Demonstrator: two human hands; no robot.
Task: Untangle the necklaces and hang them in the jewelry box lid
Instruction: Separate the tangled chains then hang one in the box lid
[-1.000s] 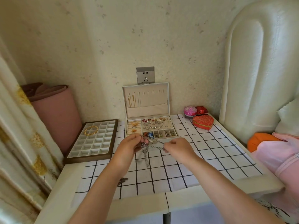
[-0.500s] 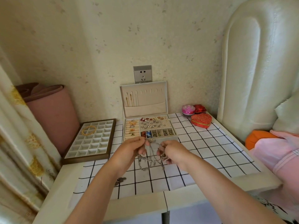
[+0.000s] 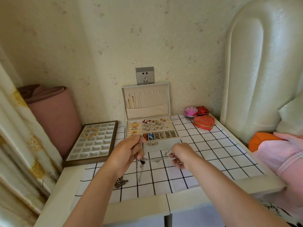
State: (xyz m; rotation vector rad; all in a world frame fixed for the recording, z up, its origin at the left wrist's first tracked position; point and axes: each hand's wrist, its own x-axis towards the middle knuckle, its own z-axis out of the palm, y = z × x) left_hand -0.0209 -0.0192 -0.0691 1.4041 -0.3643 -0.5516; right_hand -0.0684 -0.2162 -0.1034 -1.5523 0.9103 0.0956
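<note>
A tangle of silver necklaces [image 3: 153,159] stretches between my two hands above the checked cloth, with loops hanging down to about the cloth. My left hand [image 3: 127,150] pinches one end of the tangle, fingers curled. My right hand [image 3: 182,154] pinches the other end. Behind them stands the open cream jewelry box [image 3: 164,145]. Its upright lid [image 3: 146,99] carries a row of hooks, and gold chains [image 3: 132,100] hang at its left side. Another small heap of chain [image 3: 120,182] lies on the cloth beside my left forearm.
A compartment tray [image 3: 91,145] holding gold bangles [image 3: 90,132] sits at the left. A red heart-shaped box [image 3: 204,122], a pink round box [image 3: 191,111] and a small red box [image 3: 203,110] stand at the back right. A rolled pink mat [image 3: 54,115] leans left; a padded headboard [image 3: 262,63] rises right.
My hands have drawn apart again, pulling the silver tangle into a taut horizontal line. The loops now hang lower under my left hand.
</note>
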